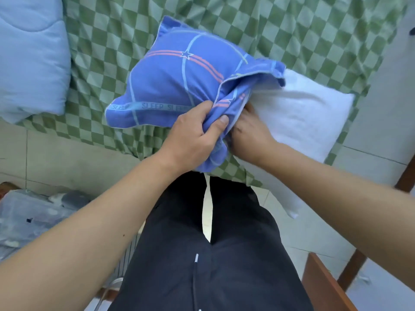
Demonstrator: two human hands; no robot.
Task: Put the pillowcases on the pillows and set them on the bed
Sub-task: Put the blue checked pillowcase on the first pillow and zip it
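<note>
A blue pillowcase (170, 81) with pink stripes and the word SLEEP covers the far half of a white pillow (305, 117), whose near half sticks out bare to the right. The pillow lies on the bed's green checked sheet (269, 25). My left hand (197, 135) grips the bunched open edge of the pillowcase. My right hand (249, 131) is against the pillow at the case's opening, its fingers hidden under the fabric.
A light blue quilt (31, 55) lies on the bed at the far left. A grey bundle (33, 216) sits on the tiled floor at the left. Brown wooden furniture (325, 286) stands at the lower right. My dark trousers fill the lower middle.
</note>
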